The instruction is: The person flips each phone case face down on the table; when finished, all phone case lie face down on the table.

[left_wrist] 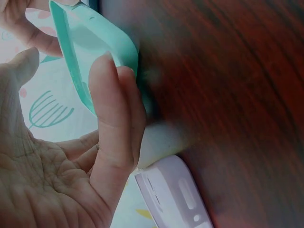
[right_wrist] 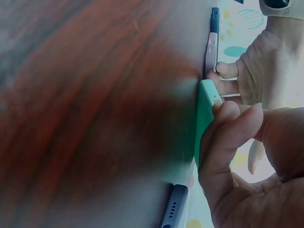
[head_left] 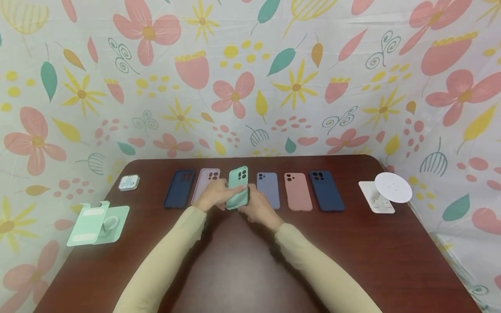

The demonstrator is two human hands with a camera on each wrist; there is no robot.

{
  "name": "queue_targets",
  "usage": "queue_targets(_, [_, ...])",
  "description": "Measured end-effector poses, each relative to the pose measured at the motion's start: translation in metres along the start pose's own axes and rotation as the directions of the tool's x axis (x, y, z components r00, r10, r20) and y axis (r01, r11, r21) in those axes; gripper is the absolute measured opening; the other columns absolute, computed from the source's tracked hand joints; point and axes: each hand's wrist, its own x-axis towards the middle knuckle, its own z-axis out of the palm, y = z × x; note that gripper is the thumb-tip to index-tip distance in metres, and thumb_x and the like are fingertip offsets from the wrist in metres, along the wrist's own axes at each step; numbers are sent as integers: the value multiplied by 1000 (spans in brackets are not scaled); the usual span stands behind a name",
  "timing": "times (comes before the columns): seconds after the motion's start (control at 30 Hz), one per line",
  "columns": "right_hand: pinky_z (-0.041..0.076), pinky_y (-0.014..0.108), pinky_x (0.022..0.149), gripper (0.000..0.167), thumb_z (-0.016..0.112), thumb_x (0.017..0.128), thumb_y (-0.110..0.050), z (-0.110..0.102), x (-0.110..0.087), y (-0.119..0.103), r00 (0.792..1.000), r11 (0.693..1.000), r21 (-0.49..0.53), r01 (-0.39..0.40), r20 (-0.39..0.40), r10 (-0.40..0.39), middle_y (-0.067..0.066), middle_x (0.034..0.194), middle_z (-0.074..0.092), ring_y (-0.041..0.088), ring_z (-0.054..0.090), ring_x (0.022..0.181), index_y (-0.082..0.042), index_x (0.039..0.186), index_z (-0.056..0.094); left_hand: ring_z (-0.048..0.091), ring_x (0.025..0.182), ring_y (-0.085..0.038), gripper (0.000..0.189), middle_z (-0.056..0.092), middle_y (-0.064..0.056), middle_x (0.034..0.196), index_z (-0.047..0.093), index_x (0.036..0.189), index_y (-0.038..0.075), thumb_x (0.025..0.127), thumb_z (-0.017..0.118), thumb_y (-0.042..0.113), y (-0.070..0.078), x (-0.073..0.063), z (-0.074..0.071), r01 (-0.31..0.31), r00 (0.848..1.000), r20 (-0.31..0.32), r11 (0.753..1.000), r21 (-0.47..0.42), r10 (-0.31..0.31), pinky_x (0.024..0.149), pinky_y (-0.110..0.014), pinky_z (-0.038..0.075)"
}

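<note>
A mint green phone case (head_left: 237, 182) stands tilted at the middle of a row of cases. My right hand (head_left: 259, 206) grips its near right corner, fingers curled round the edge in the right wrist view. On the other side, my left hand (head_left: 216, 194) has its fingers extended at the case's rim. Its thumb stands apart from the case in the left wrist view. A lilac phone case (head_left: 203, 182) lies just left of it, partly hidden by my left hand. To the right lies a light blue phone case (head_left: 268, 187), close to my right hand.
A dark blue case (head_left: 179, 189) lies at the row's left; a pink case (head_left: 298, 192) and another blue case (head_left: 326, 191) lie at the right. A green folding stand (head_left: 98, 224), a small clear box (head_left: 128, 182) and a white stand (head_left: 392, 188) flank them on the table (head_left: 242, 269).
</note>
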Motion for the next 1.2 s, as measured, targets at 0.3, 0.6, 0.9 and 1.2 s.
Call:
queue_targets(0.3, [53, 27, 46, 78, 82, 96, -5, -2, -3, -5, 1000, 1000, -19, 18, -10, -18, 14, 89, 70, 17, 63, 49, 0, 159, 36, 75, 55, -21, 96, 75, -17, 96, 66, 120, -4, 87, 67, 86, 6, -2, 1, 29, 1000, 5, 999, -24, -29, 55, -30, 62])
queue_targets(0.6, [55, 30, 49, 88, 81, 97, -7, -2, -4, -6, 1000, 1000, -1, 22, -18, -22, 8, 74, 68, 18, 65, 49, -5, 167, 28, 76, 56, -20, 82, 76, -16, 99, 67, 122, -4, 92, 72, 72, 11, -5, 4, 38, 999, -28, 997, -64, -40, 58, -29, 64])
queue_targets(0.9, [56, 29, 52, 74, 83, 97, -13, 1, 3, 7, 998, 999, 4, 43, 40, -43, 6, 77, 69, 16, 66, 51, 0, 156, 40, 79, 67, -21, 85, 78, -18, 92, 65, 136, -8, 95, 74, 65, 8, -7, 4, 33, 996, 83, 954, -298, -8, 63, -35, 68])
queue_targets(1.2, [56, 30, 54, 71, 81, 99, -14, 1, 0, -1, 996, 999, -39, -7, 83, 10, 8, 75, 70, 18, 67, 54, 3, 156, 43, 78, 69, -17, 81, 81, -17, 94, 58, 147, -6, 99, 72, 57, -4, -7, 1, 96, 980, 198, 872, -479, 0, 70, -33, 69])
